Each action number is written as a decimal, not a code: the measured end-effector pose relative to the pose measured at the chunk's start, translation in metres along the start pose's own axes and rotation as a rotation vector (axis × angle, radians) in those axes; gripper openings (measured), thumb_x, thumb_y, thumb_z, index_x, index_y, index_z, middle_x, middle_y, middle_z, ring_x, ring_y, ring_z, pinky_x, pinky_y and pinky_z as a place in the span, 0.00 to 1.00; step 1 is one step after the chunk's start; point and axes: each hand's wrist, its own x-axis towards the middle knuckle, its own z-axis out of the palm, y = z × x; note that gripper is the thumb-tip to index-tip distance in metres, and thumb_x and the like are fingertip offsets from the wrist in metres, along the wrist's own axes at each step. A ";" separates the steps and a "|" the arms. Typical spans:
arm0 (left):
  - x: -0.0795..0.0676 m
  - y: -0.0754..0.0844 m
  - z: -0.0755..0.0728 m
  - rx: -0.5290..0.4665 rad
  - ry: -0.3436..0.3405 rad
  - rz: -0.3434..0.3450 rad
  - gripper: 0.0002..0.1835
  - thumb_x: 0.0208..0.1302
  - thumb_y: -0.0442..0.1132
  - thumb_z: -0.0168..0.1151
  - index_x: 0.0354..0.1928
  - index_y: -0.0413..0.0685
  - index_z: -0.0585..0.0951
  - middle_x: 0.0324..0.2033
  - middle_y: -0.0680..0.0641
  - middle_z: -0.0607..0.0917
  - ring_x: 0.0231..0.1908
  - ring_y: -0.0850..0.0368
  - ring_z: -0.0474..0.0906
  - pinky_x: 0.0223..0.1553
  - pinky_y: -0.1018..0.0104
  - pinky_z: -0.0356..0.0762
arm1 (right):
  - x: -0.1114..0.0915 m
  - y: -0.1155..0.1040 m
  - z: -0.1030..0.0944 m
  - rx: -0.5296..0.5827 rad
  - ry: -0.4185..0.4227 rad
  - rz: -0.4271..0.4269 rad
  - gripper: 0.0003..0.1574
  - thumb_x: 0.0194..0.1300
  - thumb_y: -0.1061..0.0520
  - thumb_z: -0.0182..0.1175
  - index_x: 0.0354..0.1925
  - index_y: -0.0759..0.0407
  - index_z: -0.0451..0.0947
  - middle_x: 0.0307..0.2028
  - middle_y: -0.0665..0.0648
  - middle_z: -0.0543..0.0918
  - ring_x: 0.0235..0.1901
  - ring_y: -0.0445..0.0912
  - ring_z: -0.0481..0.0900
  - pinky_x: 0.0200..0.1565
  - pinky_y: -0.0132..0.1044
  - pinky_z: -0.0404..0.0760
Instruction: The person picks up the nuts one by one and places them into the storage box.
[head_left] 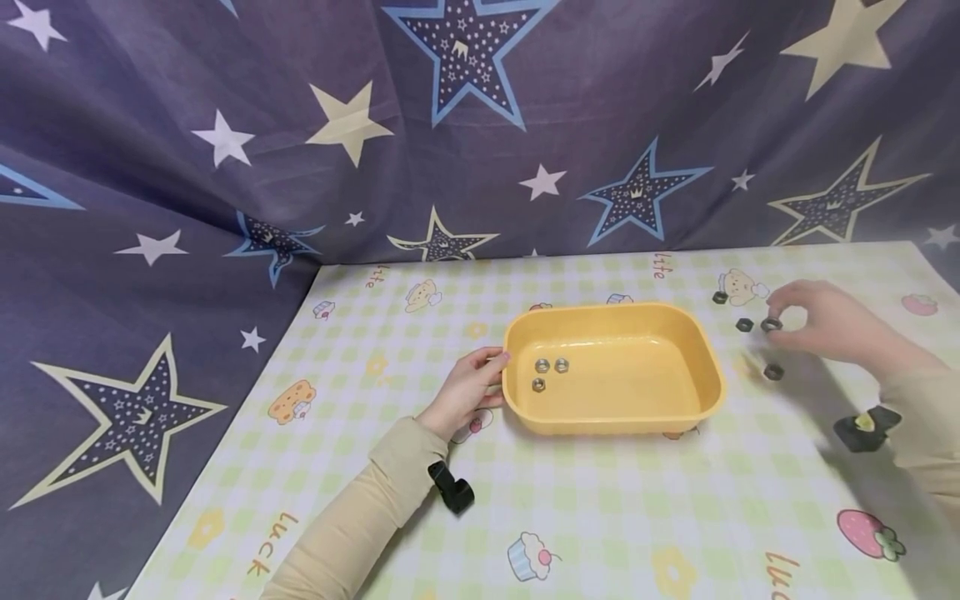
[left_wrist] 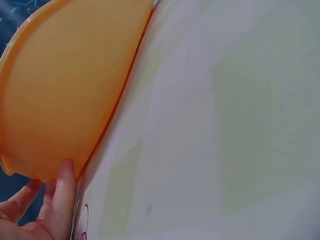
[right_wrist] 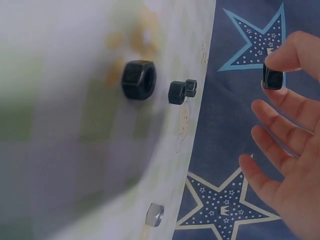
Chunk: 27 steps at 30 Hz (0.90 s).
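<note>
My left hand (head_left: 468, 387) holds the left end of a yellow plastic tub (head_left: 611, 425), its thumb at the rim. In the left wrist view, fingers (left_wrist: 65, 195) touch the tub's outer wall (left_wrist: 65, 90). Inside the tub, toward its left, lie three silver hex nuts (head_left: 562, 365). To the tub's right, my right hand (head_left: 825, 325) pinches a dark hex nut (right_wrist: 273, 78) between thumb and index finger, raised off the table. The other fingers of that hand are spread. Below it on the table are a near dark nut (right_wrist: 139, 80) and two farther dark nuts (right_wrist: 176, 93).
A silver nut (right_wrist: 155, 215) lies on the table in the right wrist view. The table wears a green-and-white checked cloth (head_left: 600, 517) with cartoon prints. Behind and at the left hangs a dark star-patterned curtain (head_left: 285, 50). Each wrist carries a black device (head_left: 452, 490).
</note>
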 end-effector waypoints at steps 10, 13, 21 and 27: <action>0.002 -0.001 -0.002 0.016 -0.013 -0.010 0.22 0.69 0.46 0.55 0.60 0.44 0.73 0.47 0.44 0.80 0.32 0.63 0.81 0.27 0.72 0.84 | 0.009 -0.008 -0.003 0.036 0.002 -0.006 0.16 0.43 0.62 0.69 0.32 0.65 0.77 0.43 0.73 0.80 0.47 0.66 0.73 0.51 0.64 0.70; 0.002 -0.001 -0.002 0.020 -0.018 -0.010 0.22 0.69 0.46 0.55 0.61 0.44 0.72 0.48 0.44 0.79 0.32 0.64 0.81 0.27 0.72 0.84 | 0.013 -0.015 -0.004 0.033 -0.020 0.013 0.15 0.45 0.62 0.69 0.33 0.65 0.77 0.44 0.73 0.79 0.48 0.66 0.73 0.52 0.63 0.70; 0.002 0.000 -0.001 0.003 -0.017 -0.015 0.21 0.70 0.46 0.54 0.60 0.44 0.72 0.48 0.42 0.80 0.32 0.62 0.81 0.28 0.71 0.85 | 0.032 -0.036 -0.009 0.002 -0.038 -0.022 0.14 0.47 0.61 0.68 0.34 0.64 0.78 0.47 0.71 0.79 0.50 0.64 0.73 0.51 0.60 0.73; 0.002 0.000 -0.001 0.027 -0.013 -0.008 0.21 0.70 0.46 0.54 0.60 0.45 0.73 0.47 0.43 0.80 0.33 0.62 0.81 0.27 0.71 0.84 | 0.044 -0.052 -0.009 0.040 -0.009 -0.060 0.14 0.46 0.62 0.69 0.33 0.64 0.79 0.44 0.67 0.80 0.50 0.62 0.73 0.54 0.57 0.72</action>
